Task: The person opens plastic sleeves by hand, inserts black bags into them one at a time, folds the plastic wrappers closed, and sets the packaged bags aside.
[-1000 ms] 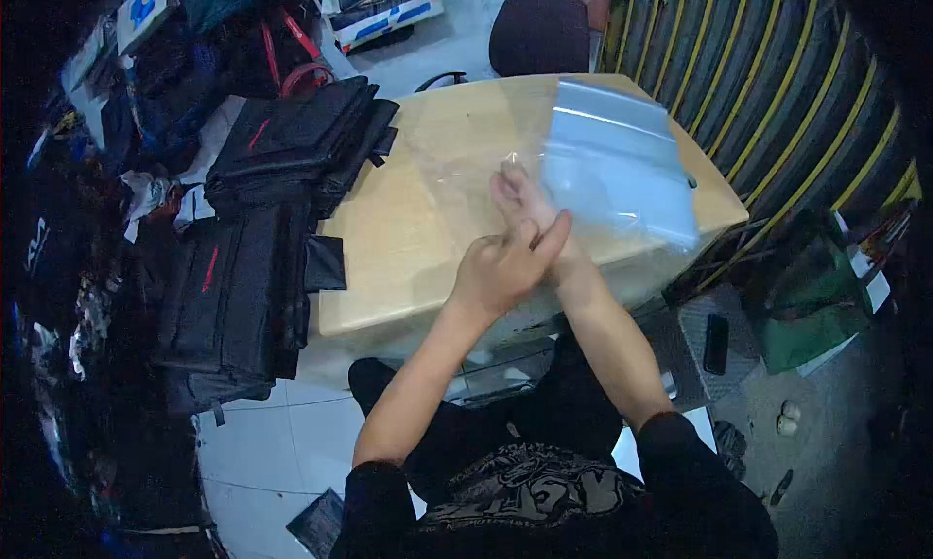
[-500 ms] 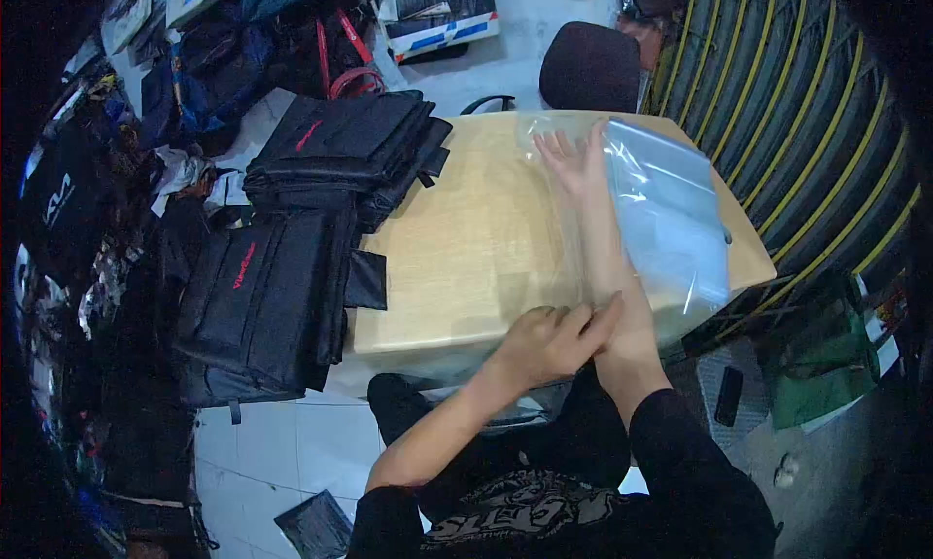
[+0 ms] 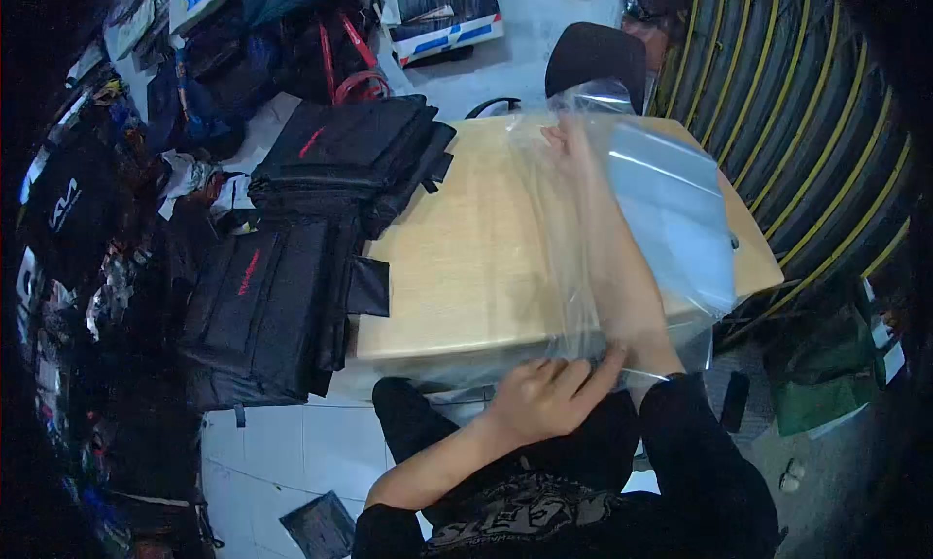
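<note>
A clear plastic bag [image 3: 554,238] is drawn over my right hand and forearm, and its far end rises past the table's back edge. My right hand [image 3: 571,143] is inside the bag near that end; its fingers are blurred through the film. My left hand [image 3: 546,399] is closed on the near edge of the bag, beside my right forearm and in front of the table edge. Under and to the right of my right arm lies a stack of clear plastic bags [image 3: 671,209].
The light wooden table [image 3: 457,258] carries black padded bags with red lettering [image 3: 258,296] on its left, with another black pile [image 3: 340,146] behind. A dark chair back [image 3: 595,61] stands beyond. Yellow-striped black coils [image 3: 777,102] line the right side.
My right hand was spread inside the bag and has turned, its fingers now blurred. The bag's far end has lifted. My left hand has pulled the near edge down towards me.
</note>
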{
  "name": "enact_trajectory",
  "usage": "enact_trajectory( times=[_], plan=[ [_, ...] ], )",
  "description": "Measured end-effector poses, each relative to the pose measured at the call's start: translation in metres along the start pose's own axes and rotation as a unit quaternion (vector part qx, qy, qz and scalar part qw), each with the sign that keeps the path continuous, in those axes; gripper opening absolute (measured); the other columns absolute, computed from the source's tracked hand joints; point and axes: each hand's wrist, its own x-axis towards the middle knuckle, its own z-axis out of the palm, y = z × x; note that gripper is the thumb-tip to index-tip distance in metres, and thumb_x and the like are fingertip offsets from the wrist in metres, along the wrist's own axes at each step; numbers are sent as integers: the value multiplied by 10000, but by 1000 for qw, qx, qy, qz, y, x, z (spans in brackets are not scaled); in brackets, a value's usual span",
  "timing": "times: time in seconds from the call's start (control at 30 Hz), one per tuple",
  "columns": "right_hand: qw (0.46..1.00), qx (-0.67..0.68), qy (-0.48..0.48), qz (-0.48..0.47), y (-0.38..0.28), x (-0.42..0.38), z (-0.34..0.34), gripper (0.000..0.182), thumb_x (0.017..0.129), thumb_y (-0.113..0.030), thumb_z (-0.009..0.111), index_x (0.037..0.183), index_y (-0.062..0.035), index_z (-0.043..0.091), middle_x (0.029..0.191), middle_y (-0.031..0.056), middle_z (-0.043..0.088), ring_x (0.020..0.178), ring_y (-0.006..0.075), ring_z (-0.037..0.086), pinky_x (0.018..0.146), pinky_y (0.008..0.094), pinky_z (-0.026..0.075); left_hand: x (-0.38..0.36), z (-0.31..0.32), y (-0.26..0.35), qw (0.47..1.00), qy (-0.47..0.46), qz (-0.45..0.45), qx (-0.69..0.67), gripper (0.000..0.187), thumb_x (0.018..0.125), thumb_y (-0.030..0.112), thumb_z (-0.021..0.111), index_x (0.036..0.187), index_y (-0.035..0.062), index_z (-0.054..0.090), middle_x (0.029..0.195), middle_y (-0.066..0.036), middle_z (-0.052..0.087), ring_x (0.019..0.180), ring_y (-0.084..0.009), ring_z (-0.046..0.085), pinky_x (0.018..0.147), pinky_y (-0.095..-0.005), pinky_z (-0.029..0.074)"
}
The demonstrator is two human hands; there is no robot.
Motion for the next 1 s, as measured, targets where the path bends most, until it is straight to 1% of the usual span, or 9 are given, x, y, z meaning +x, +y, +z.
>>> enact_trajectory(
  times=[0.1, 0.2, 0.4, 0.6, 0.73, 0.77, 0.87, 0.93, 1.0],
  plan=[
    [826, -518, 73, -210, 19, -2, -6, 422, 852, -220, 615, 1207, -1, 553, 927, 203, 661, 915, 329, 642, 796, 412, 503, -6, 10, -10, 999, 34, -27, 32, 464, 670, 40, 630, 1132, 65, 659, 594, 21, 355, 481, -84, 485, 470, -238, 454],
    [738, -615, 39, -276, -16, -110, 27, 418, 833, -199, 622, 1156, 58, 566, 980, 258, 643, 944, 316, 634, 840, 407, 488, -7, 13, -8, 998, 42, -43, 33, 464, 661, 37, 639, 1124, 68, 664, 595, 24, 375, 490, -83, 498, 476, -238, 459],
    [862, -415, 219, -189, -21, -77, -38, 891, 734, -621, 663, 1375, -73, 375, 1081, 168, 594, 879, 299, 596, 774, 462, 494, 0, -1, 20, 998, 65, 24, 4, 434, 653, 57, 645, 1084, 79, 692, 572, 35, 331, 464, -48, 425, 424, -202, 380],
    [969, -201, 72, 125, -49, -46, -62, 604, 885, -487, 565, 1322, -98, 415, 979, 78, 504, 796, 198, 547, 704, 477, 508, 2, -20, 32, 997, 24, 3, -71, 304, 729, 71, 664, 1030, 67, 707, 549, 48, 322, 447, -52, 381, 409, -205, 339],
    [980, -187, 33, 60, -65, -63, -23, 851, 817, -533, 632, 1448, -131, 226, 1317, 217, 383, 1188, 344, 429, 876, 586, 431, 13, -47, 66, 974, -28, 31, -223, 184, 768, 84, 643, 934, 52, 715, 556, 34, 374, 469, -79, 428, 442, -246, 393],
    [981, -181, 37, 56, -65, -59, -13, 946, 774, -546, 668, 1471, -138, 175, 1457, 245, 204, 1334, 408, 238, 920, 649, 365, -9, -19, 95, 953, 140, 41, -264, 171, 826, 118, 592, 956, 30, 659, 581, -26, 451, 504, -171, 489, 479, -330, 440],
    [987, -138, -86, 2, -68, -64, 13, 968, 757, -548, 679, 1471, -129, 177, 1478, 249, 164, 1353, 437, 198, 938, 698, 309, 10, 9, 79, 819, -338, -297, -356, 194, 811, 63, 564, 978, -36, 556, 802, -146, 547, 680, -310, 586, 642, -432, 494],
    [988, -146, -47, 20, -71, -51, 30, 987, 756, -544, 680, 1474, -122, 151, 1496, 249, 94, 1356, 452, 174, 944, 718, 281, 3, 52, 67, 868, -39, -235, -436, 222, 808, 42, 535, 1002, -61, 504, 912, -211, 532, 755, -405, 581, 704, -504, 473],
    [989, -143, -4, 28, -74, -61, 53, 993, 764, -530, 677, 1477, -117, 123, 1505, 249, 39, 1358, 460, 157, 953, 728, 262, 7, 70, 70, 907, -36, -255, -334, 251, 805, 47, 534, 1025, -67, 491, 954, -221, 525, 818, -415, 567, 746, -486, 468]
  ],
)
